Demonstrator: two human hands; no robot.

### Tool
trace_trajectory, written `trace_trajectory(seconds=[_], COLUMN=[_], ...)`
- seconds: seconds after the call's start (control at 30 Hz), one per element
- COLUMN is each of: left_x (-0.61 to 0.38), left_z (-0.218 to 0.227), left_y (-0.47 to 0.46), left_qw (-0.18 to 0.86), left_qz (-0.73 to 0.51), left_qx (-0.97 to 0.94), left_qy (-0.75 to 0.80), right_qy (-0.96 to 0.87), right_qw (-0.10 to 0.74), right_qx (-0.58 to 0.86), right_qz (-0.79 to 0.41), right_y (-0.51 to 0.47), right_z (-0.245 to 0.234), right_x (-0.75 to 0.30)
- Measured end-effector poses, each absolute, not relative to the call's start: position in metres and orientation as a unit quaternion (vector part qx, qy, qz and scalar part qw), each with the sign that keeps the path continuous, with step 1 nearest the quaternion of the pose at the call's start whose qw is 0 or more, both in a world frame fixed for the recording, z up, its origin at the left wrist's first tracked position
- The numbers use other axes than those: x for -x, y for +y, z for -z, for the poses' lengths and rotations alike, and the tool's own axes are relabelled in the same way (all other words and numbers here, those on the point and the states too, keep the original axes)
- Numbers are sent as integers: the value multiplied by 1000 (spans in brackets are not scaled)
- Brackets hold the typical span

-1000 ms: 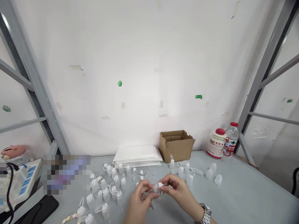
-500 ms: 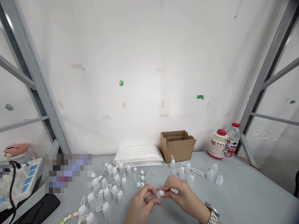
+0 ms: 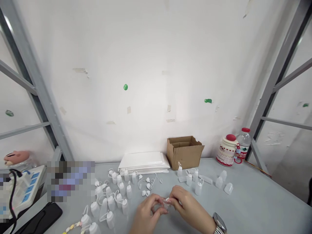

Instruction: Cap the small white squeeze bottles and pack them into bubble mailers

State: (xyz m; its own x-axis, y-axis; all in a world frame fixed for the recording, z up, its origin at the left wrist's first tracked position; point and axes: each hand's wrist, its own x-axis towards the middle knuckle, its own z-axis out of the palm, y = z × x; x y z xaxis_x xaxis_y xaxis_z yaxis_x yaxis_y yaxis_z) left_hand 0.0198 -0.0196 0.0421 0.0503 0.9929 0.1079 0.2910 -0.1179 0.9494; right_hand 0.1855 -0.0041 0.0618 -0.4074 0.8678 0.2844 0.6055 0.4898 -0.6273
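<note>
"White and clear, small, low in the middle: what is it?"

"A piece (image 3: 166, 204). It's between the two hands, over the near part of the table (image 3: 255, 208). Mostly hidden by fingers, exact shape can't be told."

"Grip?"

"The left hand (image 3: 149, 213) pinches it between thumb and fingertips. The right hand (image 3: 184, 204) pinches the same piece from the other side, thumb and finger at its white top."

"Anything on that wrist?"

"A watch (image 3: 218, 222), metal band."

"Left side?"

"Lots of bottles (image 3: 111, 203), white, bunched, most upright, looped straps on many. Loose caps (image 3: 148, 186) lie just beyond the left hand. Beads (image 3: 71, 226) curve beside the nearest bottles. Black phone (image 3: 41, 217) further left, then a power strip (image 3: 30, 187) and a pink pig (image 3: 17, 157). One patch is pixelated, skip it."

"Right side?"

"A few more bottles beyond the right hand, some standing, some lying. Three translucent shells (image 3: 228, 188) further right, near each other."

"Back?"

"White stack (image 3: 143, 159) by the wall (image 3: 151, 48), brown cardboard box (image 3: 186, 157) just right of it. Well apart, at the right: a red-topped jar (image 3: 226, 152), and a clear red-capped water bottle (image 3: 243, 141) partly behind it."
</note>
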Motion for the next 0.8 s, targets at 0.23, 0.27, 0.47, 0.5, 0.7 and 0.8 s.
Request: trace_trajectory(seconds=[0.23, 0.27, 0.47, 0.5, 0.7, 0.8], left_x=[-19, -18, -16, -16, -18, -18], left_z=[-46, -46, -40, -38, -33, -35], left_y=[-19, -18, -18, -19, -21, -21], left_qw=[397, 398, 382, 374, 342, 359], left_qz=[-422, -420, -424, -430, -462, -457], left_qx=[-615, -614, -649, -657, -673, -663], left_qy=[534, 536, 503, 493, 465, 471], right_qy=[-787, -787, -790, -791, -823, -815], right_qw=[324, 325, 322, 318, 252, 270], right_qx=[431, 423, 438, 446, 490, 489], right_qz=[-299, -309, -284, -273, -135, -153], right_y=[-9, -10, -6, -6, -2, -3], right_z=[-70, -72, -71, -69, -55, -58], right_x=[-185, -186, -187, -186, -183, -185])
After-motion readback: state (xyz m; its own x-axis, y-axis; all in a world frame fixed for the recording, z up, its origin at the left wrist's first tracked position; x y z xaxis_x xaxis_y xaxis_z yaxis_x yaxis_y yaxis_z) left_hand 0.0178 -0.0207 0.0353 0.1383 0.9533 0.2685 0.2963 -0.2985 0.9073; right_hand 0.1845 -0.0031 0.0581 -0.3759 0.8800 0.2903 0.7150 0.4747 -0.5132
